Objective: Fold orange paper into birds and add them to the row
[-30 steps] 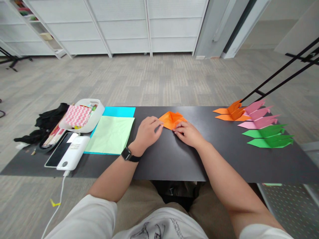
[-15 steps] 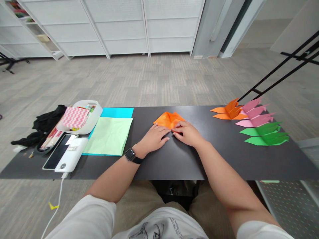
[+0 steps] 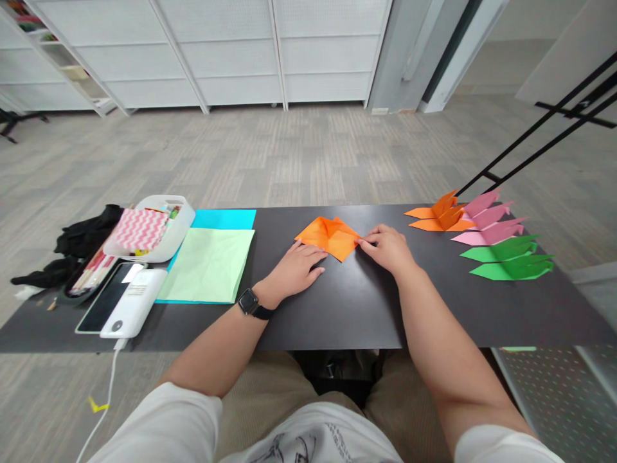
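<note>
A partly folded sheet of orange origami paper [image 3: 332,236] lies on the dark table in front of me, with a raised fold along its far side. My left hand [image 3: 299,269] rests flat, fingers stretched over the paper's near left edge, holding it down. At the paper's right corner, my right hand [image 3: 388,247] has thumb and forefinger closed on the edge. Part of the paper's left side is hidden under the left fingers.
Folded paper cranes in orange [image 3: 441,212], pink [image 3: 486,218] and green [image 3: 511,257] stand at the right. To the left lie light green paper [image 3: 207,263], blue paper [image 3: 224,218], a white power bank [image 3: 135,302], a phone [image 3: 106,299], a white bin [image 3: 180,225] and black cloth [image 3: 89,231].
My right hand has moved right, from the paper's near middle to its right corner, uncovering the near point. The left hand stays on the paper.
</note>
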`<state>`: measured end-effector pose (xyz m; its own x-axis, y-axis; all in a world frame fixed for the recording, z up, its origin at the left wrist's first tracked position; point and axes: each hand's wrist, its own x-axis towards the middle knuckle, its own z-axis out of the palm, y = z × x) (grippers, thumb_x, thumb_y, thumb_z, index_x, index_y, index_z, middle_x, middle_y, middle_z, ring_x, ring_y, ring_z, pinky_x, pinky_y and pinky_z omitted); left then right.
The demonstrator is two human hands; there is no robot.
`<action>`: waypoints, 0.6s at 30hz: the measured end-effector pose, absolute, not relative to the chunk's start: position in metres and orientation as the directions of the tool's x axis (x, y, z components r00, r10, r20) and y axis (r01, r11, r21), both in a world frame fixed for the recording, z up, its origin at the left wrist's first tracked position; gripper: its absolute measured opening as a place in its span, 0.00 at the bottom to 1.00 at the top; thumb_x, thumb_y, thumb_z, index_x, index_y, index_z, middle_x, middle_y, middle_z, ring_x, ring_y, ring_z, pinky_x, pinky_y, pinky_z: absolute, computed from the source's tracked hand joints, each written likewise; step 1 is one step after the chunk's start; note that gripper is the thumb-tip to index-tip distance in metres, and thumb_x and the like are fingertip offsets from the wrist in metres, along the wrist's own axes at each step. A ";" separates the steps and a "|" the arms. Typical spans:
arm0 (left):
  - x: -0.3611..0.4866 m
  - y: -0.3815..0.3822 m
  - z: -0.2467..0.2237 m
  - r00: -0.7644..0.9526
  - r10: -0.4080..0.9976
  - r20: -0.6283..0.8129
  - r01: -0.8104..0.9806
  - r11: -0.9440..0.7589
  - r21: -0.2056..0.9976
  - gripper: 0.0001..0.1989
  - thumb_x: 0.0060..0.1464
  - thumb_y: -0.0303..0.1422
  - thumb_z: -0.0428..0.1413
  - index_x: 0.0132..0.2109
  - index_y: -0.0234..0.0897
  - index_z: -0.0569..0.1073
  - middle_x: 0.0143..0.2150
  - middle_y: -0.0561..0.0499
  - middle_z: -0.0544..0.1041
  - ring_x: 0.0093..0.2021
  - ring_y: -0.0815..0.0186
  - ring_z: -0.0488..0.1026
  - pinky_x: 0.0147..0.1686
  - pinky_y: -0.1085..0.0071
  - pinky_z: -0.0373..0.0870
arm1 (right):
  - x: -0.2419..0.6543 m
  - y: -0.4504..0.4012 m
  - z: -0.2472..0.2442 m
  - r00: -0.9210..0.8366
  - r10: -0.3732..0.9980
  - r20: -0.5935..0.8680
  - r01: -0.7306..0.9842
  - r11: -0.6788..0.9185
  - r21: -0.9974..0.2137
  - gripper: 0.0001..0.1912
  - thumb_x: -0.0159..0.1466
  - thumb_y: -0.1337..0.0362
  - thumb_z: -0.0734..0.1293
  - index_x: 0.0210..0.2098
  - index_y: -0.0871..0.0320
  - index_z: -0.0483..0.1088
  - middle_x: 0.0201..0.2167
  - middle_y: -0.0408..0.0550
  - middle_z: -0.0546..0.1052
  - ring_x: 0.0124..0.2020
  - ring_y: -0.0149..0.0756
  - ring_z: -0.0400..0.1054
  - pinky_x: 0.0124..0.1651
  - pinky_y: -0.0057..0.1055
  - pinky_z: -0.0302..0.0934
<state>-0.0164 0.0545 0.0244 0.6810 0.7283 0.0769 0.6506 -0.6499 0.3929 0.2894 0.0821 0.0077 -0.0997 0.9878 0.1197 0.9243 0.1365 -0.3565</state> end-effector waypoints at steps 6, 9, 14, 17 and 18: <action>-0.016 0.054 0.025 0.679 0.730 0.076 0.650 -0.647 0.399 0.20 0.73 0.38 0.53 0.66 0.42 0.75 0.68 0.44 0.76 0.70 0.54 0.71 0.77 0.45 0.51 | 0.288 0.082 0.008 0.061 0.973 0.222 0.942 0.018 -0.336 0.15 0.71 0.56 0.67 0.44 0.50 0.86 0.47 0.54 0.80 0.50 0.51 0.71 0.54 0.49 0.62; -0.014 0.052 0.024 0.667 0.741 0.080 0.662 -0.638 0.393 0.21 0.73 0.40 0.53 0.67 0.43 0.74 0.69 0.43 0.76 0.70 0.54 0.70 0.77 0.45 0.52 | 0.272 0.077 0.006 -0.031 0.945 0.325 0.917 0.156 -0.367 0.14 0.71 0.58 0.67 0.47 0.51 0.86 0.45 0.55 0.80 0.48 0.53 0.71 0.54 0.51 0.63; -0.009 0.047 0.023 0.678 0.728 0.101 0.655 -0.661 0.366 0.24 0.72 0.42 0.54 0.70 0.42 0.71 0.71 0.43 0.74 0.71 0.52 0.69 0.76 0.45 0.53 | 0.241 0.068 0.002 -0.395 0.866 0.306 0.794 0.489 -0.360 0.15 0.73 0.58 0.68 0.54 0.46 0.84 0.49 0.54 0.80 0.52 0.51 0.70 0.57 0.51 0.63; -0.009 0.046 0.027 0.682 0.719 0.135 0.629 -0.671 0.392 0.22 0.73 0.39 0.52 0.69 0.43 0.72 0.70 0.45 0.76 0.69 0.56 0.71 0.76 0.47 0.53 | 0.236 0.067 0.001 -0.443 0.863 0.244 0.788 0.505 -0.352 0.15 0.73 0.59 0.68 0.56 0.45 0.83 0.53 0.53 0.79 0.56 0.52 0.70 0.59 0.52 0.63; -0.010 0.047 0.029 0.666 0.728 0.162 0.631 -0.666 0.398 0.21 0.73 0.39 0.52 0.68 0.43 0.73 0.68 0.46 0.77 0.68 0.57 0.72 0.77 0.49 0.54 | 0.237 0.067 0.001 -0.445 0.865 0.232 0.788 0.502 -0.357 0.15 0.74 0.59 0.67 0.55 0.45 0.83 0.54 0.53 0.79 0.56 0.52 0.70 0.60 0.53 0.63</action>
